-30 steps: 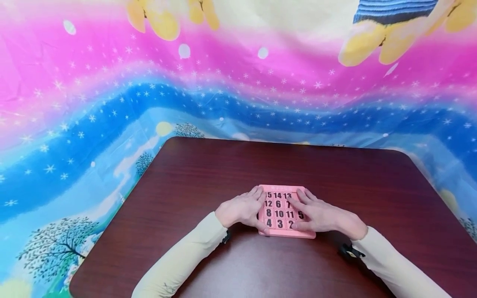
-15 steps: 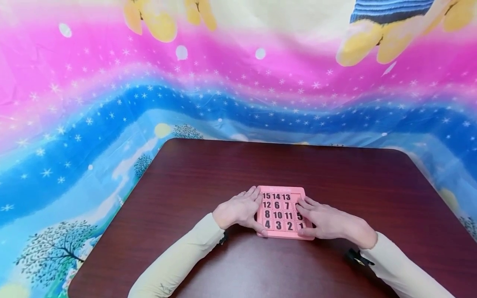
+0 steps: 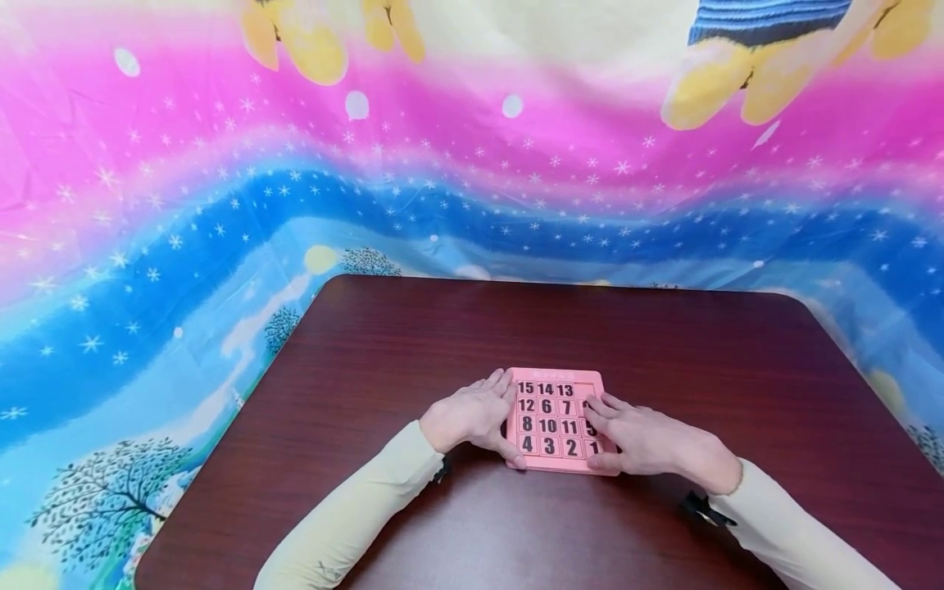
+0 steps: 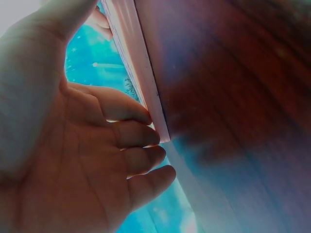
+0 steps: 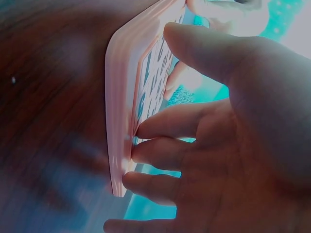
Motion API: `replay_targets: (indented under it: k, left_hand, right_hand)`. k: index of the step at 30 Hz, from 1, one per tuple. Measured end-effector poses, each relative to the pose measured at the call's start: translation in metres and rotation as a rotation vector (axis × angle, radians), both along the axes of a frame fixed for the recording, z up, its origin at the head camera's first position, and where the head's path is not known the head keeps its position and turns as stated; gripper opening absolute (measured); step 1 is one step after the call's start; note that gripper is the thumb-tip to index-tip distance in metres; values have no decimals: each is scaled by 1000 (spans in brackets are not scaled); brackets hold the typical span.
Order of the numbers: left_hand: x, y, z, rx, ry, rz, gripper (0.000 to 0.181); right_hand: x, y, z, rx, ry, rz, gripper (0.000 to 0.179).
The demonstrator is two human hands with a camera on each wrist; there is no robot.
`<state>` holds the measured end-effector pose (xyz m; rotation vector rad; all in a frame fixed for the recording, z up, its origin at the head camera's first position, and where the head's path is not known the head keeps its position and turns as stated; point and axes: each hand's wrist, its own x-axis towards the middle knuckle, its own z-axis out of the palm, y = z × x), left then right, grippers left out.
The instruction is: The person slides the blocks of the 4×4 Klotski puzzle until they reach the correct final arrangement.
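Right hand [image 3: 637, 438], outstretched, has slid onto the right column [image 3: 595, 447] of the number puzzle [image 3: 547, 426], baring its top-right gap [image 3: 587, 388]; left hand [image 3: 470, 416], relaxed, touches the frame [image 3: 556, 374].

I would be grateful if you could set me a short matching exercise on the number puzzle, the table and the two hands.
Column 1
1. number puzzle
2. left hand
3. table
4. right hand

Column 2
A. dark reddish brown, with a wood grain
B. partly over the column with the 1
C. pink, with black numbers
D. at the side edge nearest the 15, thumb close to the 4

Right pairs: 1-C, 2-D, 3-A, 4-B.
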<state>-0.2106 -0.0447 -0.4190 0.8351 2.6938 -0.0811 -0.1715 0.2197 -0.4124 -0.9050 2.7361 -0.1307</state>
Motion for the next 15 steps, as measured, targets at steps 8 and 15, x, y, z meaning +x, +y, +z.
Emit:
replay_targets:
  k: [8, 15]
  left_hand:
    - [-2, 2, 0, -31, 18, -13, 129]
    - [-1, 3, 0, -32, 14, -9, 129]
  right_hand:
    - [-12, 1, 0, -1, -32, -18, 79]
    - [-25, 3, -5, 15, -26, -61, 83]
